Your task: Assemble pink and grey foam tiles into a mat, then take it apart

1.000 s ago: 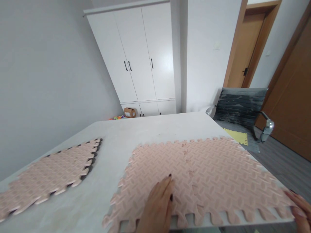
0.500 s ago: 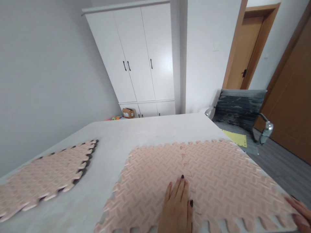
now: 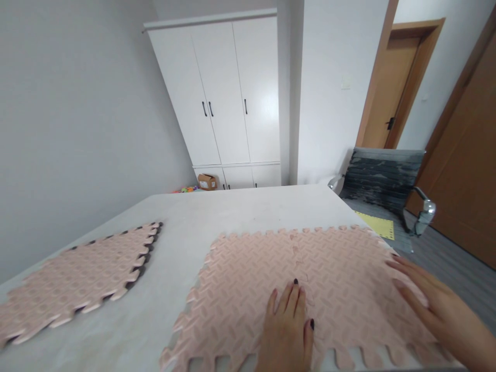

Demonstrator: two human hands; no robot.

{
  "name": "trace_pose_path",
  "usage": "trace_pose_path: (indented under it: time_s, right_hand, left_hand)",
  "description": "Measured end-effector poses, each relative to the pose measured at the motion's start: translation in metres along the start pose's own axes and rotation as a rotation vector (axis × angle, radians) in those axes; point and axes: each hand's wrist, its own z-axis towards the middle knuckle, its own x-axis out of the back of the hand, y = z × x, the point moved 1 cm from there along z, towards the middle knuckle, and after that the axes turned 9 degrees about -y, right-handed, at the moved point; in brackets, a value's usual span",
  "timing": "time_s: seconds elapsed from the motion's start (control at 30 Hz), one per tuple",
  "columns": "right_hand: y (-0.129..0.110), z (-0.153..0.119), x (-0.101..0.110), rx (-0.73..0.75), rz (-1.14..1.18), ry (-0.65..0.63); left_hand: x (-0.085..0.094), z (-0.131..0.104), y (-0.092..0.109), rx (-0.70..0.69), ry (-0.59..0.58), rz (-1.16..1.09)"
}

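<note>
Head cam: L hand (image 3: 285,325) is laid flat on L pink foam mat (image 3: 228,289), just L of seam (image 3: 298,258), thumb tip at it; grip loosely spread, nothing pinched. R hand (image 3: 434,294) is held at R pink foam mat (image 3: 349,279), well R of seam, grip spread, contact unclear. Both mats are joined at seam on table (image 3: 240,206). Dark-edged pink mat (image 3: 81,274) is set far L of seam.
</note>
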Motion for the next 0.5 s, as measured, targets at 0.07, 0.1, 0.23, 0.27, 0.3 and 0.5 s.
trace_pose_path:
  time_s: [0.07,0.1,0.23,0.27,0.3,0.5]
  right_hand:
    - [-0.061,0.048,-0.008,0.142,0.003,-0.201]
    - [-0.088,0.071,-0.015,0.213,0.007,-0.29]
    - [-0.142,0.139,-0.065,0.372,-0.056,-0.498]
    - [-0.143,0.15,-0.08,0.37,-0.101,-0.521]
    - [-0.141,0.158,-0.095,0.358,-0.146,-0.531]
    - [-0.124,0.163,-0.141,0.283,-0.228,-0.552]
  left_hand:
    - [-0.001,-0.001,0.0,0.001,0.029,0.009]
    - [-0.002,-0.002,0.0,0.0,0.046,0.015]
    - [-0.01,-0.005,0.0,-0.006,0.125,0.032]
    - [-0.013,-0.005,-0.001,-0.004,0.15,0.032]
    - [-0.016,-0.005,-0.002,0.002,0.18,0.029]
    - [-0.038,-0.001,-0.01,-0.015,0.388,0.041]
